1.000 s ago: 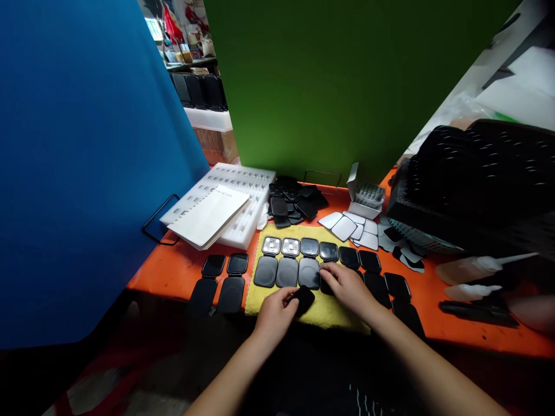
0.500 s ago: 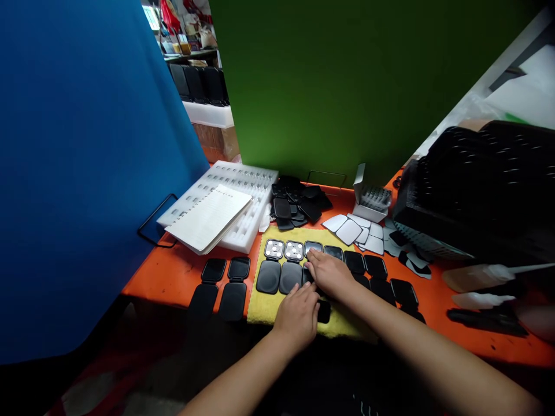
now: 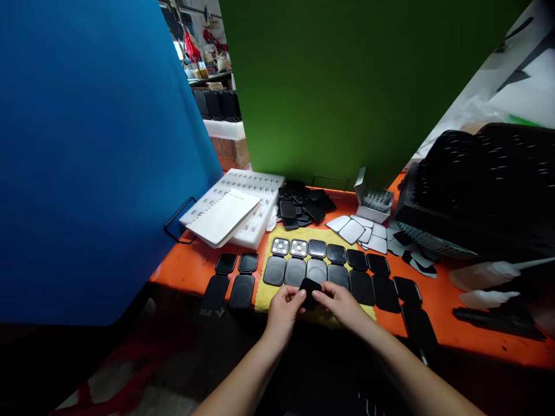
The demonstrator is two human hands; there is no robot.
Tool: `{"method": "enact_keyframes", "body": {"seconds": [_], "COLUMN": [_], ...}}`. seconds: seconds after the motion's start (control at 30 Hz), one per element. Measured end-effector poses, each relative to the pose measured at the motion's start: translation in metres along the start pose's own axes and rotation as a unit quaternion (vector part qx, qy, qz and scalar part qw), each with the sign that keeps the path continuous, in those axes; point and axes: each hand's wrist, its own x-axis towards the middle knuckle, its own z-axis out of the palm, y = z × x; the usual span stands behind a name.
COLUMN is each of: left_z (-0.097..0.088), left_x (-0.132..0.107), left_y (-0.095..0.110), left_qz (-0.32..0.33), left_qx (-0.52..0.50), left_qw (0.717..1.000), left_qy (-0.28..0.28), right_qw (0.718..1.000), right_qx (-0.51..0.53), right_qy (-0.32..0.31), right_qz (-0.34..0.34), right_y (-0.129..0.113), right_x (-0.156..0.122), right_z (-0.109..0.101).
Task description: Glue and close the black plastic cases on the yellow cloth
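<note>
My left hand (image 3: 284, 309) and my right hand (image 3: 340, 301) meet at the near edge of a yellow cloth (image 3: 269, 292), both pinching one small black square pad (image 3: 309, 290) between their fingertips. On the cloth just beyond lies a row of open black hinged cases (image 3: 295, 270); two of them show silver inserts (image 3: 298, 248) in their far halves. More open black cases (image 3: 384, 292) continue to the right on the orange table (image 3: 191, 267).
Two more open cases (image 3: 232, 280) lie left of the cloth. Behind are a white foam tray with a notebook (image 3: 225, 215), a heap of black pads (image 3: 303, 207), white backing sheets (image 3: 358, 230), a small box (image 3: 373, 201), black stacked trays (image 3: 481, 185) and squeeze bottles (image 3: 485, 271).
My right hand left the row of cases and came back to the near edge. Both hands now hold the black pad together, which earlier was in my left hand alone.
</note>
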Motion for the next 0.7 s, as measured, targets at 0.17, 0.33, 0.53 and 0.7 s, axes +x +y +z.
{"method": "enact_keyframes", "body": {"seconds": [0.17,0.33,0.53,0.7], "left_z": [0.003,0.000,-0.020,-0.015], "left_x": [-0.006,-0.007,-0.002,-0.001], "left_y": [0.001,-0.004,-0.006,-0.001], "left_qz": [-0.002,0.014,0.059,0.232], "left_qx": [-0.018,-0.026,0.103,0.377], "left_qw": [1.000,0.997,0.993,0.895], "left_qy": [-0.019,-0.077,-0.014,-0.061], "right_qw": [1.000,0.999,0.997,0.990], "right_qx": [-0.017,0.018,0.068,0.108], "right_qy": [0.001,-0.031,0.008,0.076], "right_qz": [-0.014,0.008,0.036,0.037], "right_y": [0.002,0.002,0.000,-0.006], "right_x": [-0.001,0.003,0.012,0.033], "right_z": [-0.001,-0.008,-0.028,-0.049]}}
